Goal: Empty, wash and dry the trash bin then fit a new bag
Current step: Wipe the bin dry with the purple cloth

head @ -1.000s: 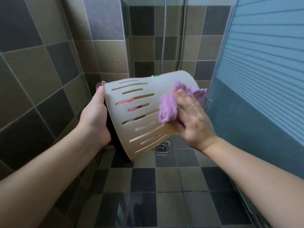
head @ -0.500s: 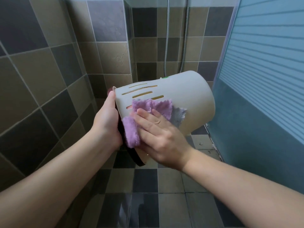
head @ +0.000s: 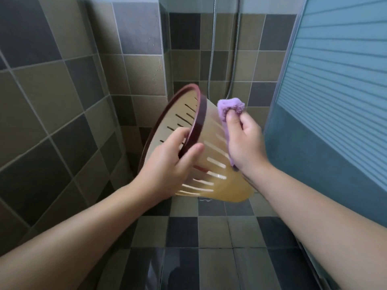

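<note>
Drying step under way. The slotted trash bin (head: 211, 162) is being held in the air over the tiled shower floor (head: 211, 231), tipped on its side, its dark red rim (head: 196, 130) facing ten o'clock and its closed base pointing toward five o'clock. The left hand (head: 167, 166) is gripping the rim, fingers hooked inside, thumb outside. The right hand (head: 245, 143) is clenching a bunched purple cloth (head: 229, 108) and pressing it against the bin's outer wall at its two o'clock side. No bag is showing in the bin. Next move, as I judge it: turning the bin by the rim to bring undried slats under the cloth, then wiping the inside.
</note>
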